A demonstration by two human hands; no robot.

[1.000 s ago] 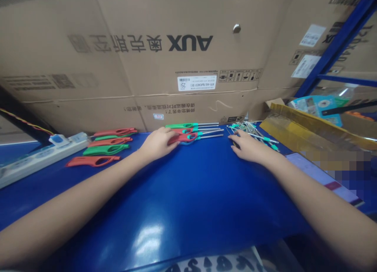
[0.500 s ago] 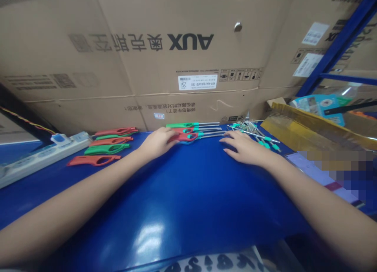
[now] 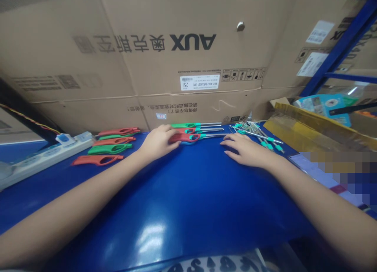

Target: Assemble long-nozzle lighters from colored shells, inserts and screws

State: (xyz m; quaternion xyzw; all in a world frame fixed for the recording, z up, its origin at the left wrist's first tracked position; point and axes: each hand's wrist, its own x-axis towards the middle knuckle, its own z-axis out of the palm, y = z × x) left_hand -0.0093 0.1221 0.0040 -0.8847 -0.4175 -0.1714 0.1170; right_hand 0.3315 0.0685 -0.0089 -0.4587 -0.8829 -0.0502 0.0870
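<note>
My left hand is closed around the handle end of a red long-nosed lighter, its metal rod pointing right. Behind it lie another red lighter and a green-handled lighter, side by side at the foot of the cardboard. My right hand rests palm down with fingers apart, its fingertips by the rod's tip; whether they touch it I cannot tell. Just beyond that hand is a heap of metal rods with teal collars and wires. Several red and green lighter handles without rods lie left of my left hand.
A large cardboard sheet stands behind the blue table. At left is a white power strip with a plug in it. To the right are a taped carton, a blue packet and a blue metal post.
The camera view has shifted slightly, so the scene sits a little further right. Both hands stay in nearly the same places, the left still on the red lighter.
</note>
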